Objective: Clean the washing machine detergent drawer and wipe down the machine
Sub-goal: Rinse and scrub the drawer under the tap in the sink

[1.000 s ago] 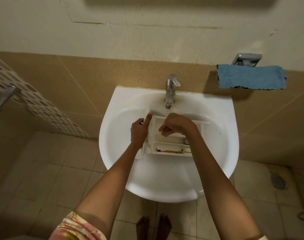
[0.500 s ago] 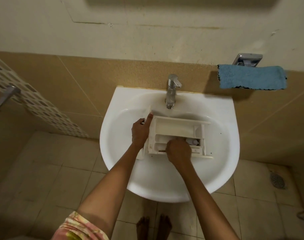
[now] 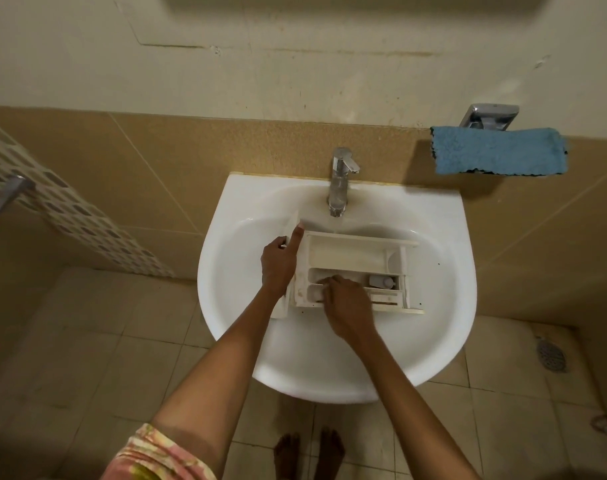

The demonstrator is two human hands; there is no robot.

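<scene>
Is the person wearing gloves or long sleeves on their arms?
No gloves: the left hand and right hand are bare. No watch, ring or bracelet shows. The right arm is bare as far as seen; the left arm ends in a short sleeve patterned pink, yellow and cream.

I see a home bathroom: white washbasin (image 3: 336, 368), chrome tap (image 3: 340, 183) above it, tiled walls, floor drain (image 3: 551, 356) beside it.

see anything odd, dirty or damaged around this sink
The drawer has yellow-brown staining on its walls and near rails. A few dark specks dot the sink to its right. A crack runs across the wall, upper left.
</scene>
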